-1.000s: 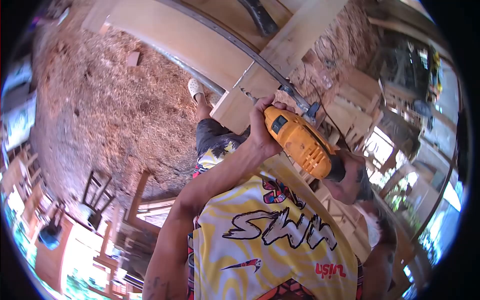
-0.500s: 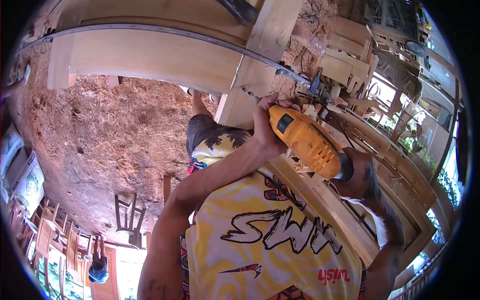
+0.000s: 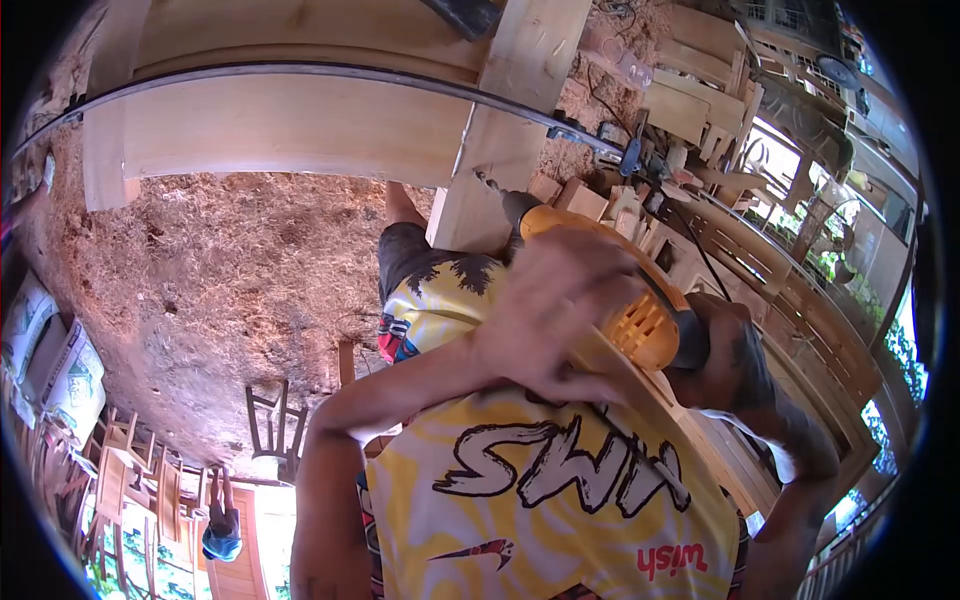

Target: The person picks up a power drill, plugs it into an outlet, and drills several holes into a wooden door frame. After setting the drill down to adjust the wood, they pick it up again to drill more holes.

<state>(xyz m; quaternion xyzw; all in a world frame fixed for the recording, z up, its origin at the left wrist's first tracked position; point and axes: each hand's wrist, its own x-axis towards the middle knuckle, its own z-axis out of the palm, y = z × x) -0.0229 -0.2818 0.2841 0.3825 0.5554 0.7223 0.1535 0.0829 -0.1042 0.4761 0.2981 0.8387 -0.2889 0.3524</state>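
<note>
My right hand (image 3: 715, 345) is wrapped round the rear handle of a yellow-orange power drill (image 3: 645, 335). The drill points up and left, its bit (image 3: 487, 182) right at the face of an upright wooden board (image 3: 480, 212). My left hand (image 3: 565, 305), smeared by motion, is in front of the drill body, thumb and fingers apart, hiding part of the casing. A long metal bar clamp (image 3: 300, 68) spans the pale wooden frame (image 3: 290, 125) that the upright board belongs to.
Wood offcuts (image 3: 580, 200) and stacked planks (image 3: 790, 290) lie to the right. Sawdust covers the ground (image 3: 230, 260). A dark stool (image 3: 275, 430), white sacks (image 3: 70, 380) and wooden chairs (image 3: 120, 470) are at the lower left, with another person (image 3: 222, 530) beyond.
My left hand has let go of the drill's front and moved back over its body. The drill still points at the board, its bit nearer the upright's face.
</note>
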